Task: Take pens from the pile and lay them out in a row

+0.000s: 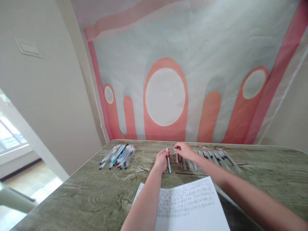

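My left hand (163,160) is closed around a light blue pen (169,166), which stands nearly upright in the picture with its lower end below the fingers. My right hand (184,150) is just to its right, fingertips pinched together. Whether something small is between those fingertips I cannot make out. Under and beside the right hand lies a pinkish pen (177,158), and a row of clear pens (192,164) continues to the right, partly hidden by the right forearm.
At the left of the wooden table (96,192) lies a loose pile of pens (119,156), mostly clear with dark ends. An open notebook (192,205) with handwriting lies in front, partly under my left forearm. A wall with a pink printed covering (166,131) rises behind the table.
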Demonstrator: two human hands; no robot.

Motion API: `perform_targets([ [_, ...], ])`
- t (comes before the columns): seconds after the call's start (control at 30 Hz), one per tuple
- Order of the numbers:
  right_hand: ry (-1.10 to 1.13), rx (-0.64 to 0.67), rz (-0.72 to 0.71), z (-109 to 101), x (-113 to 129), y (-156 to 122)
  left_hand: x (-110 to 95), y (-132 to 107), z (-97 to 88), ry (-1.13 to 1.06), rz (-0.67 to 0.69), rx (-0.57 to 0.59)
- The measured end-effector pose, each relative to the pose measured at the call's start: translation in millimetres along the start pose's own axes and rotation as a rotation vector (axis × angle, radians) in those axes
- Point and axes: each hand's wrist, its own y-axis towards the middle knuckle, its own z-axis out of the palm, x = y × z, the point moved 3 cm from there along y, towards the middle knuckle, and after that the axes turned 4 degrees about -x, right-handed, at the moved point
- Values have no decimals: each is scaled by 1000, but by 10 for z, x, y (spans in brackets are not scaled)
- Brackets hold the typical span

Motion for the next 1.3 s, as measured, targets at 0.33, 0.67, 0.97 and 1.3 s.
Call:
perform_targets([
  [0.33, 232, 25, 83, 208, 239, -441, -78, -107, 65, -81, 8, 94],
  [0.67, 559, 224, 246, 463, 357, -686, -139, -162, 89, -125, 17, 153],
  [0.97, 583, 252, 243, 423, 377, -719, -155, -152, 30, -130, 51, 89],
  [1.3, 779, 293, 209, 452, 452, -734, -220, -210, 51, -269, -25, 55],
])
